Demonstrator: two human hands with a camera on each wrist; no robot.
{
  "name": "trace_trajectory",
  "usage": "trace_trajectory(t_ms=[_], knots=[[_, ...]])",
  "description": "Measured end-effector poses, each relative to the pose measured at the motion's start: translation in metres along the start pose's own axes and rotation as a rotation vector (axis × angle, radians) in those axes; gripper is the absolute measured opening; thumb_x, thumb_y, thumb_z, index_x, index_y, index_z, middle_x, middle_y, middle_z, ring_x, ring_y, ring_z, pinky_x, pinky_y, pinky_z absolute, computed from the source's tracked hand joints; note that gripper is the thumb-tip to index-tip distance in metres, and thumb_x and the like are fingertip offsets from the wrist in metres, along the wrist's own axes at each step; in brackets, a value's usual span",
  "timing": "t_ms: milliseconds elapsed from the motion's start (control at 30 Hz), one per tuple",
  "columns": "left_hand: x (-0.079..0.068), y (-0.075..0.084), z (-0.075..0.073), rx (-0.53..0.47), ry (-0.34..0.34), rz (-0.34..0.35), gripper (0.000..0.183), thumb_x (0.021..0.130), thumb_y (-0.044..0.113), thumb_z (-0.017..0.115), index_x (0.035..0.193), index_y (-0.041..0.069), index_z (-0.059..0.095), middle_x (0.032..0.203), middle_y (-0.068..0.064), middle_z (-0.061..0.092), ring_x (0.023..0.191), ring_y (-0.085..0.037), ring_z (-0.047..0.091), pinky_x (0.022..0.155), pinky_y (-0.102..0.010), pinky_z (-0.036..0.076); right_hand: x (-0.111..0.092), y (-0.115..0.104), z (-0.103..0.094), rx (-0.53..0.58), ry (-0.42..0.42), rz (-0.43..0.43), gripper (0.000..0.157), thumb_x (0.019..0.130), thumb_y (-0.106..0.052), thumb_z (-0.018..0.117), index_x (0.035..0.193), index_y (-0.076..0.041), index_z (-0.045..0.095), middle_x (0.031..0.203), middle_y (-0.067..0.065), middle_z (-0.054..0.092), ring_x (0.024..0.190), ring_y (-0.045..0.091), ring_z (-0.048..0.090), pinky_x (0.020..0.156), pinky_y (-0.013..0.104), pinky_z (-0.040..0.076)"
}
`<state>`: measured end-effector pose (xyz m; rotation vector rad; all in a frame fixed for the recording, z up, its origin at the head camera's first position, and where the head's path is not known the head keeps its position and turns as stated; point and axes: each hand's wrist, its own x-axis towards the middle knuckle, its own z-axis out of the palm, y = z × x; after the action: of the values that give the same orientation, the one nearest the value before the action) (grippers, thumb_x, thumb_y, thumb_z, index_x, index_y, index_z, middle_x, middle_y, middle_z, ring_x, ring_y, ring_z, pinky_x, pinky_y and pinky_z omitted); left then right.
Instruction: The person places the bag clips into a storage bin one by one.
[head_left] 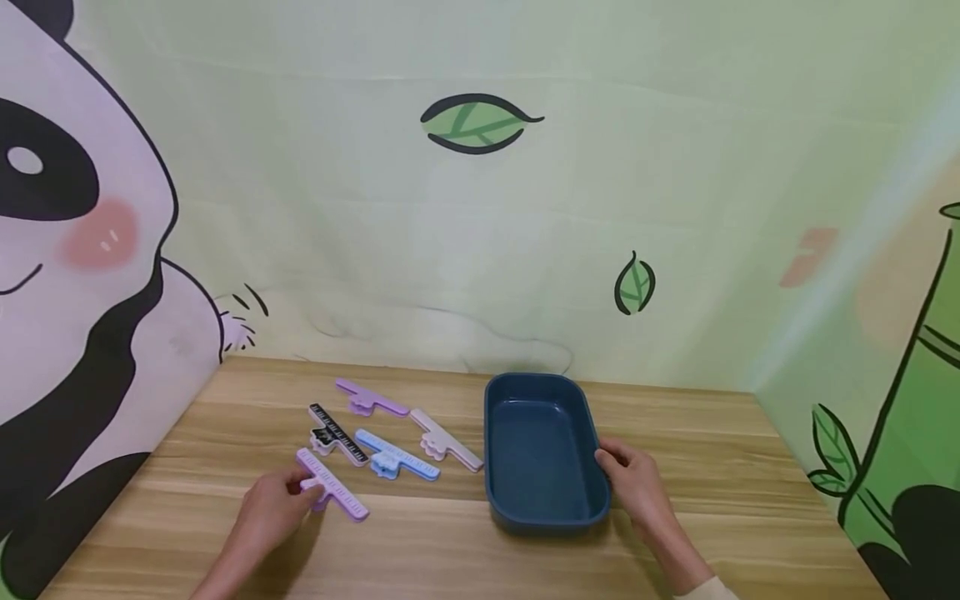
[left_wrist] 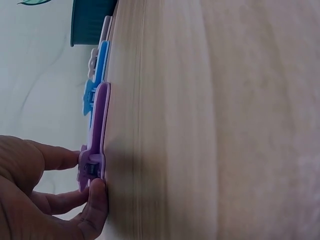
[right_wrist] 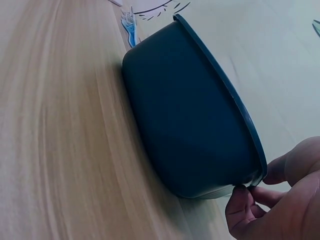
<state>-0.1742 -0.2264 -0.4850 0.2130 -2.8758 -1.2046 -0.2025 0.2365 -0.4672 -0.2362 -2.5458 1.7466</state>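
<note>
My left hand (head_left: 273, 508) pinches the handle of a light purple spring clip (head_left: 347, 498), thumb on one side and fingers on the other. The left wrist view shows the metal spring of this purple clip (left_wrist: 100, 117) beside the fingertips, its long bar along the wooden surface. Just beyond lie a blue clip (head_left: 412, 461) and a black-and-white clip (head_left: 341, 435). My right hand (head_left: 637, 482) holds the right rim of a dark blue rectangular basin (head_left: 546, 525) between thumb and fingers. In the right wrist view the basin (right_wrist: 185, 110) stands on the table.
Another purple clip (head_left: 375, 397) lies farther back, and a pale pinkish clip (head_left: 450, 442) lies close to the basin's left side. A wooden table (head_left: 420, 558) carries everything. Behind it hangs a pale green printed cloth (head_left: 360, 208) with a panda and leaves.
</note>
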Motion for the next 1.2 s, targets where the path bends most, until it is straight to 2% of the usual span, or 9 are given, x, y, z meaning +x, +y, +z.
trace_trajectory(t_ms=[233,500,667,800,1033,1200], knots=[[0.0,0.001,0.002,-0.001,-0.014,0.012,0.046,0.089,0.016,0.078,0.119,-0.016,0.065,0.084,-0.007,0.065,0.074,-0.021,0.055,0.063,-0.034,0.045,0.0,0.0,0.0,-0.043,-0.002,-0.026,0.034,0.105,-0.009,0.057,0.133,0.01,0.063,0.125,0.023,0.066,0.111,0.027,0.061,0.081,0.023,0.05],[-0.002,0.001,0.004,0.031,0.004,0.06,0.05,0.079,0.01,0.086,0.114,-0.019,0.065,0.079,-0.006,0.062,0.071,-0.02,0.052,0.062,-0.033,0.042,-0.002,0.001,0.001,-0.071,-0.006,-0.031,0.035,0.106,-0.011,0.056,0.134,0.009,0.063,0.132,0.024,0.064,0.123,0.034,0.057,0.098,0.041,0.048],[-0.003,0.0,0.005,0.036,0.009,0.059,0.048,0.079,0.009,0.085,0.113,-0.018,0.065,0.078,-0.006,0.061,0.071,-0.02,0.051,0.062,-0.033,0.041,-0.001,0.002,0.002,-0.077,-0.007,-0.028,0.036,0.106,-0.011,0.056,0.135,0.009,0.062,0.132,0.025,0.064,0.124,0.036,0.057,0.1,0.045,0.047],[-0.004,0.001,0.004,0.032,0.001,0.042,0.05,0.08,0.012,0.085,0.115,-0.019,0.065,0.081,-0.007,0.063,0.073,-0.02,0.053,0.063,-0.034,0.042,0.0,0.002,0.002,-0.076,-0.012,-0.022,0.037,0.106,-0.012,0.055,0.136,0.01,0.06,0.133,0.026,0.063,0.124,0.036,0.057,0.101,0.046,0.047],[-0.004,0.005,-0.005,0.043,-0.046,-0.01,0.06,0.087,0.022,0.08,0.127,-0.018,0.059,0.094,-0.013,0.068,0.083,-0.025,0.06,0.071,-0.039,0.049,0.0,-0.001,0.0,-0.054,-0.016,-0.012,0.038,0.107,-0.012,0.055,0.136,0.011,0.059,0.134,0.027,0.061,0.125,0.036,0.056,0.101,0.045,0.047],[-0.005,0.009,-0.014,0.011,-0.054,-0.019,0.063,0.088,0.025,0.08,0.129,-0.017,0.058,0.102,-0.02,0.07,0.087,-0.027,0.066,0.078,-0.047,0.054,-0.001,-0.002,-0.002,-0.046,-0.019,-0.003,0.038,0.107,-0.012,0.055,0.137,0.011,0.059,0.134,0.027,0.061,0.122,0.034,0.057,0.095,0.037,0.05]])
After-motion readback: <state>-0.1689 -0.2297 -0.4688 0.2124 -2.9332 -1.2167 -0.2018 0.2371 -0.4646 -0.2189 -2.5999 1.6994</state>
